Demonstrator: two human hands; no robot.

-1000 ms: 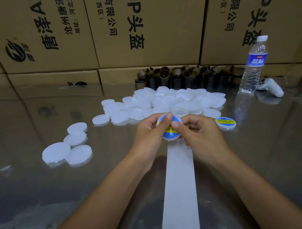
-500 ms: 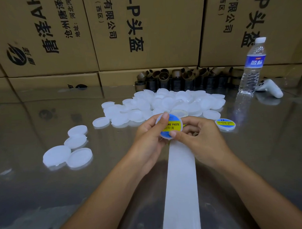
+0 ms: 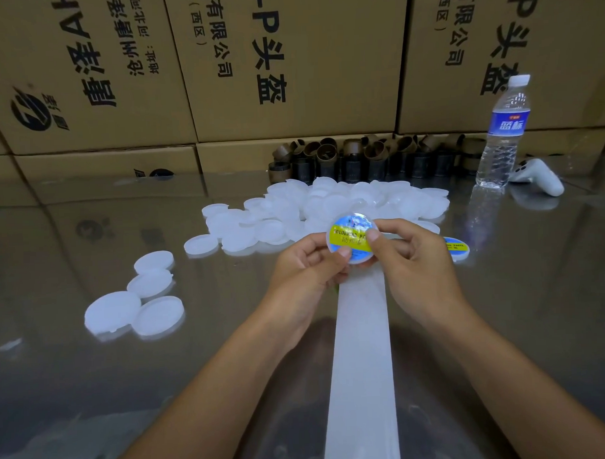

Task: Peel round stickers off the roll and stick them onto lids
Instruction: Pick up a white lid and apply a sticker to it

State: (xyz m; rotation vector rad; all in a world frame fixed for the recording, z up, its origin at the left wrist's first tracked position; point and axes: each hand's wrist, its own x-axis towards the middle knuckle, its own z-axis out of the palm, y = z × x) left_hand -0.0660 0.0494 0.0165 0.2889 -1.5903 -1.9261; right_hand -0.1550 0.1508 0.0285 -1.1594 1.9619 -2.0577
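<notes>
Both hands pinch the tilted lid point(image 3: 360, 259), sticker point(image 3: 350, 232) side showing: left hand point(image 3: 302, 267) at its lower rim, right hand point(image 3: 419, 263) at its right rim, thumb seemingly pressing the sticker flat.

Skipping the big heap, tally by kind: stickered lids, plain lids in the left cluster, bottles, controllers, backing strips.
Round white plastic lids with blue-and-yellow stickers: 2
Plain round white plastic lids, left cluster: 4
Clear plastic water bottle: 1
White handheld controller: 1
White paper backing strip: 1
Total: 9
</notes>
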